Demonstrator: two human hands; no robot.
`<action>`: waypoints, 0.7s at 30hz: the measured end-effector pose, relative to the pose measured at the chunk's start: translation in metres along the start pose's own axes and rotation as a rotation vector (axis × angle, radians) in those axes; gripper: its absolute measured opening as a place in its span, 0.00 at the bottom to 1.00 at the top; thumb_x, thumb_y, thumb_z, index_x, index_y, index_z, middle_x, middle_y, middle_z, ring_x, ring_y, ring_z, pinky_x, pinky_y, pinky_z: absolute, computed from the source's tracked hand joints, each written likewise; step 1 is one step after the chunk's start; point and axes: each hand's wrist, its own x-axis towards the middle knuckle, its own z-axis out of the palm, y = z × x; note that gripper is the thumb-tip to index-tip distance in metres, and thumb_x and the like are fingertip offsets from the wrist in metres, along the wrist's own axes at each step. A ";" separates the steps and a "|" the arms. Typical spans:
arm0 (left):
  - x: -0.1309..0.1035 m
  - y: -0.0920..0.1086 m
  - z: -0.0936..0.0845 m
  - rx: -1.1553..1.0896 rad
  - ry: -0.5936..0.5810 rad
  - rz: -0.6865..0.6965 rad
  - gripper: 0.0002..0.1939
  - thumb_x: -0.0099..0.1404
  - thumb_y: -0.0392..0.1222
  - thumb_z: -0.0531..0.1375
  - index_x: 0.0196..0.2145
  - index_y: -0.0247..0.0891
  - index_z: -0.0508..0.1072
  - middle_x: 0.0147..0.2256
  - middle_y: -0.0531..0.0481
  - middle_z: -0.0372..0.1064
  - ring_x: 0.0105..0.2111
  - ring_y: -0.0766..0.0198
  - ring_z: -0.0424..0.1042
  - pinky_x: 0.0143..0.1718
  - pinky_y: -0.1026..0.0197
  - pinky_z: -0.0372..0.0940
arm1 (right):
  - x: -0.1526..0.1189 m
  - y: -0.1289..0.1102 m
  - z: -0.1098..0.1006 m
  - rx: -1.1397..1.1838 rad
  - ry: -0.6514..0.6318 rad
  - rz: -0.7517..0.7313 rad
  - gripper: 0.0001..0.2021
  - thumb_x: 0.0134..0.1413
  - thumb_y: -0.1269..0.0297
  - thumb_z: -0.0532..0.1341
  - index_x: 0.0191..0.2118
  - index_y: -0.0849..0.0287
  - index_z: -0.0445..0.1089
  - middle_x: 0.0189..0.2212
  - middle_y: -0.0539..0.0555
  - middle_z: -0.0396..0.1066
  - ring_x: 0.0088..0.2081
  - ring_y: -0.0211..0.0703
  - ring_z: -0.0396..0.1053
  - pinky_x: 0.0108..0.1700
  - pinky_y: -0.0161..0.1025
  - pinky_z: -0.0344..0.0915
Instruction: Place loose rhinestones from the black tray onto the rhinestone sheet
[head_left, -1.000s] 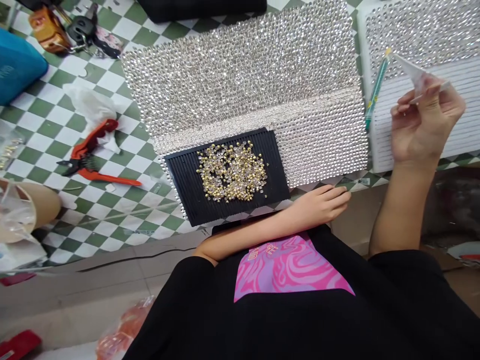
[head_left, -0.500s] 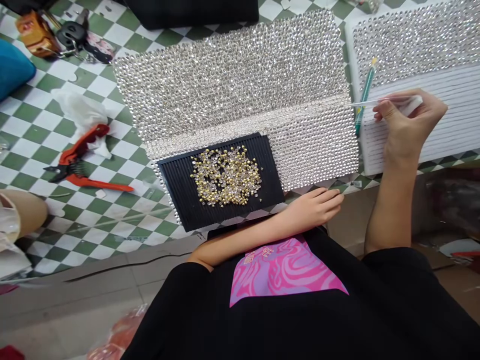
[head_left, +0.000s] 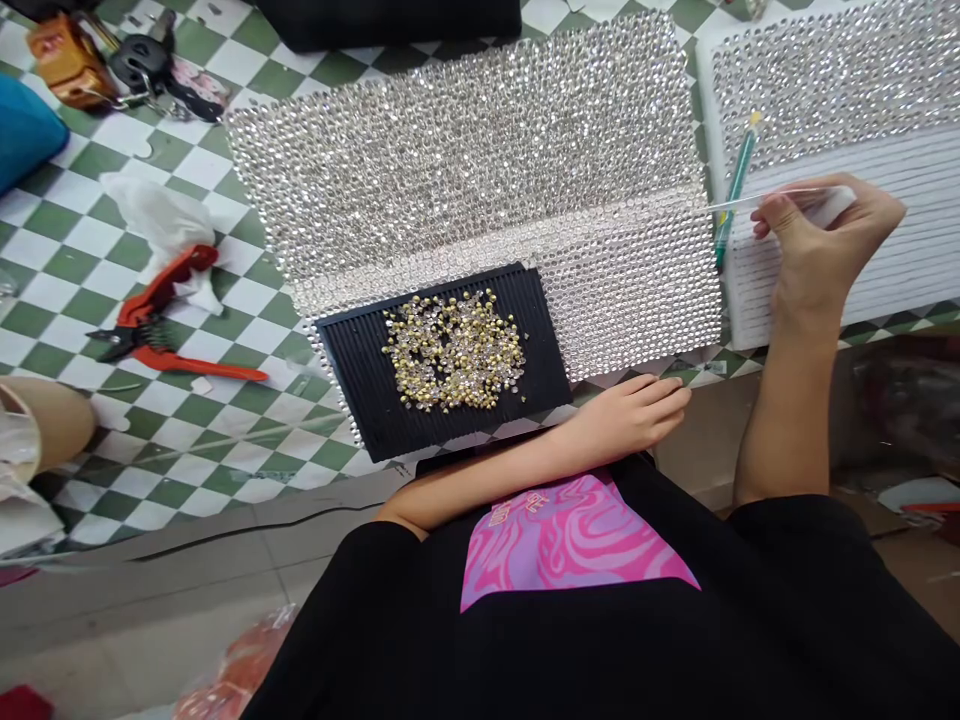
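Observation:
My right hand (head_left: 832, 235) is closed in a pinch on a thin white strip (head_left: 739, 203), part of which is gathered in the palm. The strip's far end meets the right edge of a rhinestone-covered sheet (head_left: 465, 150). Resting at the table edge, my left hand (head_left: 637, 412) lies flat with its fingers stretched out and nothing in it. Just beyond it is a black ridged tray (head_left: 360, 400) bearing a pile of loose rhinestones (head_left: 457, 350), clear with gold-coloured backs. The tray sits over the sheet's lower left part.
A second, partly studded white panel (head_left: 900, 230) lies at the right, with a green pen (head_left: 739, 185) along its left edge. Red-handled pruning shears (head_left: 157, 320), crumpled tissue (head_left: 161, 215), keys (head_left: 142, 65) and a beige container (head_left: 56, 425) occupy the left side.
My right hand has shifted very slightly right with the strip. The left hand stays on the table edge, and the tray has not moved.

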 end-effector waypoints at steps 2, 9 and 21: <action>0.000 0.000 0.001 -0.001 0.038 -0.008 0.22 0.77 0.31 0.43 0.52 0.34 0.75 0.59 0.48 0.68 0.62 0.62 0.66 0.60 0.60 0.63 | 0.001 0.000 0.000 0.016 0.004 -0.027 0.13 0.40 0.61 0.75 0.26 0.61 0.73 0.19 0.48 0.67 0.21 0.35 0.66 0.23 0.37 0.62; -0.001 0.000 0.003 0.000 0.083 -0.014 0.22 0.77 0.31 0.43 0.51 0.35 0.76 0.58 0.51 0.70 0.61 0.63 0.67 0.59 0.61 0.64 | 0.001 0.002 0.002 0.031 0.015 -0.074 0.17 0.38 0.55 0.76 0.26 0.62 0.73 0.19 0.49 0.67 0.22 0.36 0.66 0.24 0.37 0.61; 0.000 0.000 0.004 -0.014 0.081 -0.016 0.21 0.76 0.32 0.45 0.51 0.35 0.76 0.58 0.49 0.70 0.60 0.62 0.68 0.60 0.60 0.65 | 0.004 0.006 -0.002 -0.039 0.089 -0.065 0.08 0.39 0.76 0.72 0.24 0.64 0.72 0.18 0.47 0.67 0.21 0.34 0.65 0.25 0.34 0.61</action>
